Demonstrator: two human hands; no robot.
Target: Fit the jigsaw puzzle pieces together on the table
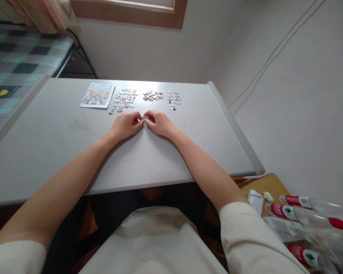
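Note:
My left hand [127,125] and my right hand [160,122] meet near the middle of the table, thumbs and fingertips pinched together. Small jigsaw puzzle pieces [144,117] show between the fingertips; the fingers partly cover them, so I cannot tell how many there are. Just beyond my left hand lie loose jigsaw pieces in rough rows [126,99]. A tighter heap of pieces [153,95] sits straight ahead of both hands. Past my right hand is a smaller scattered group of pieces [173,99]. The printed picture sheet [97,96] lies flat to the left of the rows.
The light grey table [60,152] has raised side edges and meets the wall at the back. At lower right, plastic bottles [295,211] with red labels lie by a wooden stool [270,186]. A checked bed [20,57] stands at far left.

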